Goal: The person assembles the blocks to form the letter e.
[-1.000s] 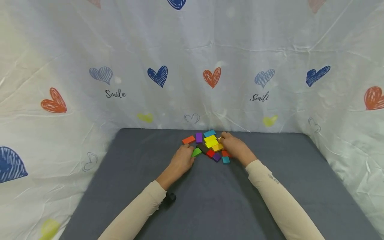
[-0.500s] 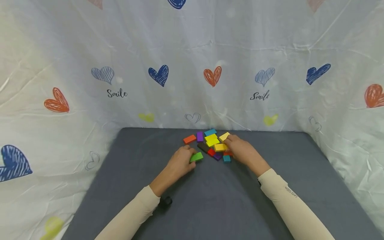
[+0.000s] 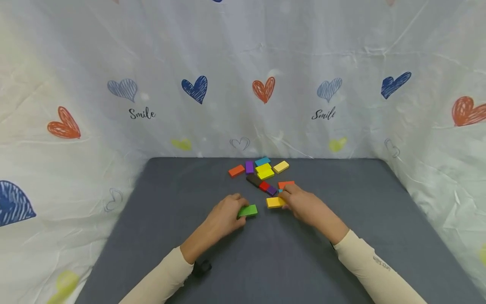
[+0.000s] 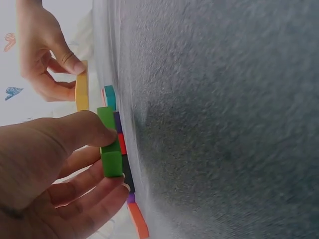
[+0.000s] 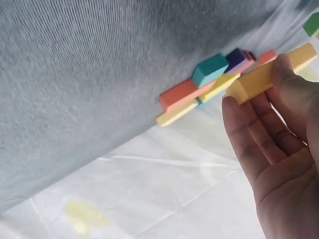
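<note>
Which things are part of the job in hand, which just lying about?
In the job, held:
green block, in the left hand
amber block, in the right hand

Lying about, maybe for later:
two orange blocks, purple block, blue block, pale yellow block, two bright yellow blocks, black block, red block, dark purple block, teal block

Green oblong block [image 3: 248,210] pinched, long side roughly crosswise; amber oblong block [image 3: 274,203] likewise pinched, near it but apart.
</note>
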The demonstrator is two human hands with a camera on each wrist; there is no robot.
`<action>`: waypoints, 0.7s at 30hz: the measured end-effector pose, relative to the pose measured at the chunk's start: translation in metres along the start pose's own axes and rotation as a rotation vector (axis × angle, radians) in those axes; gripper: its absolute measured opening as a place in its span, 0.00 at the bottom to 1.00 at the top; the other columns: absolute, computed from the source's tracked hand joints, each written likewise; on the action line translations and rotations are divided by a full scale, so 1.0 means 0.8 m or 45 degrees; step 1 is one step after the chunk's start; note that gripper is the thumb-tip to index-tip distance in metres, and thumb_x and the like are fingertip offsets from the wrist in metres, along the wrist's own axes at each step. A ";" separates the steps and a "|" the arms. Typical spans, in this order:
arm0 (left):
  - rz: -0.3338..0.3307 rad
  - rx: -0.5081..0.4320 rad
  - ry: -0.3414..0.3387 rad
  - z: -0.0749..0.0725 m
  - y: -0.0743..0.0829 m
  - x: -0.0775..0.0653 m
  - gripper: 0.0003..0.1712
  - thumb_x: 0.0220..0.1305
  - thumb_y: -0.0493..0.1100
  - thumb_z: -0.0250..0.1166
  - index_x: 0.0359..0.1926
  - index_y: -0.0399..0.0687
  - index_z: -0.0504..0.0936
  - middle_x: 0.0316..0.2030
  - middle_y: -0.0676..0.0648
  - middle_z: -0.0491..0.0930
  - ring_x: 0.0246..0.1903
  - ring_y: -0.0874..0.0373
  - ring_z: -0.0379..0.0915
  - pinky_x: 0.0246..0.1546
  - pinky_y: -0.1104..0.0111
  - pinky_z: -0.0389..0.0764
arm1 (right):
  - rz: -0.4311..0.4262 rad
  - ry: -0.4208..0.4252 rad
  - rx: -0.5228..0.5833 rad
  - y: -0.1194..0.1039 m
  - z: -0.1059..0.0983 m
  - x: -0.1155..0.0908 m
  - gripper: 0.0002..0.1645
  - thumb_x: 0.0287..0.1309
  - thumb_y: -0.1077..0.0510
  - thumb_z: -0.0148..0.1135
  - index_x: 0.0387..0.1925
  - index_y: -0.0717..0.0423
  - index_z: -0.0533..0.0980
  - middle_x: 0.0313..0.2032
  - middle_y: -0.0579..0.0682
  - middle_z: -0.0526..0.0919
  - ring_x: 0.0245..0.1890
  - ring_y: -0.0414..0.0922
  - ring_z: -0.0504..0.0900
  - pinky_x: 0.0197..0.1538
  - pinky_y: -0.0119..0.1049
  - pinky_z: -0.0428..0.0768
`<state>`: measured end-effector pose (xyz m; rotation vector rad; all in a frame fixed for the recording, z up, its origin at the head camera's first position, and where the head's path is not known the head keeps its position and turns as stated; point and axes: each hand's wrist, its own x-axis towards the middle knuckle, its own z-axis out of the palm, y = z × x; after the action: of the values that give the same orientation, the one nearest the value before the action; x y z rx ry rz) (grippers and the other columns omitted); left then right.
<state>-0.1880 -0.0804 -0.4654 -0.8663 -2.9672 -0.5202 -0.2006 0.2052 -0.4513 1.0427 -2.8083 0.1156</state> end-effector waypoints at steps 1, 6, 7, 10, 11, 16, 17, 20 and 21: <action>0.003 0.007 -0.003 0.000 0.001 -0.002 0.19 0.65 0.43 0.76 0.56 0.47 0.88 0.46 0.50 0.82 0.39 0.58 0.74 0.40 0.63 0.80 | -0.002 -0.001 -0.003 -0.002 0.001 -0.002 0.19 0.61 0.57 0.78 0.51 0.57 0.84 0.41 0.50 0.77 0.39 0.46 0.78 0.40 0.41 0.85; -0.008 0.013 -0.034 0.002 0.003 -0.011 0.19 0.66 0.43 0.76 0.57 0.48 0.88 0.49 0.49 0.83 0.44 0.57 0.78 0.45 0.60 0.84 | 0.010 -0.038 0.005 -0.011 0.005 -0.009 0.16 0.62 0.56 0.78 0.50 0.56 0.85 0.41 0.49 0.78 0.41 0.46 0.80 0.43 0.42 0.86; -0.012 0.014 -0.040 0.002 0.003 -0.012 0.19 0.66 0.43 0.76 0.57 0.49 0.88 0.49 0.50 0.83 0.44 0.57 0.78 0.45 0.60 0.84 | 0.019 -0.049 0.013 -0.013 0.006 -0.010 0.16 0.62 0.56 0.78 0.50 0.56 0.85 0.41 0.49 0.78 0.41 0.46 0.80 0.43 0.42 0.85; -0.013 0.014 -0.051 0.007 0.003 -0.013 0.19 0.66 0.43 0.76 0.57 0.49 0.88 0.49 0.50 0.83 0.45 0.57 0.78 0.46 0.60 0.84 | 0.045 -0.090 0.046 -0.019 0.010 -0.014 0.16 0.63 0.56 0.77 0.50 0.55 0.85 0.40 0.48 0.77 0.41 0.45 0.78 0.43 0.42 0.85; -0.012 0.013 -0.057 0.009 0.003 -0.013 0.19 0.66 0.43 0.76 0.57 0.49 0.88 0.49 0.50 0.83 0.45 0.57 0.78 0.47 0.60 0.84 | 0.053 -0.104 0.059 -0.020 0.012 -0.015 0.16 0.63 0.56 0.77 0.49 0.55 0.85 0.39 0.47 0.77 0.41 0.45 0.77 0.43 0.42 0.85; 0.004 -0.004 -0.067 0.020 0.003 -0.013 0.19 0.67 0.43 0.76 0.57 0.49 0.88 0.49 0.50 0.83 0.45 0.58 0.79 0.45 0.61 0.85 | 0.044 -0.108 0.071 -0.027 0.027 -0.022 0.15 0.62 0.55 0.77 0.48 0.55 0.86 0.36 0.46 0.75 0.37 0.43 0.76 0.41 0.41 0.84; 0.003 -0.005 -0.064 0.021 0.003 -0.013 0.19 0.67 0.43 0.76 0.58 0.50 0.88 0.49 0.50 0.83 0.45 0.58 0.80 0.44 0.61 0.85 | 0.040 -0.100 0.068 -0.028 0.029 -0.022 0.14 0.62 0.55 0.77 0.47 0.55 0.86 0.36 0.45 0.75 0.37 0.43 0.76 0.41 0.41 0.84; 0.001 0.000 -0.048 0.023 0.005 -0.011 0.19 0.68 0.43 0.75 0.58 0.49 0.88 0.49 0.50 0.83 0.47 0.57 0.81 0.45 0.61 0.85 | 0.031 -0.079 0.058 -0.031 0.032 -0.021 0.14 0.63 0.54 0.77 0.47 0.55 0.86 0.37 0.46 0.76 0.36 0.43 0.76 0.42 0.40 0.84; -0.001 0.005 -0.044 0.023 0.005 -0.010 0.19 0.68 0.43 0.75 0.58 0.50 0.88 0.49 0.50 0.83 0.47 0.57 0.81 0.45 0.61 0.85 | 0.033 -0.078 0.057 -0.031 0.032 -0.020 0.15 0.63 0.54 0.77 0.47 0.55 0.86 0.37 0.46 0.76 0.36 0.43 0.76 0.42 0.40 0.84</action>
<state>-0.1771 -0.0756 -0.4823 -0.8827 -2.9983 -0.5051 -0.1752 0.1935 -0.4785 1.0371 -2.8872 0.1529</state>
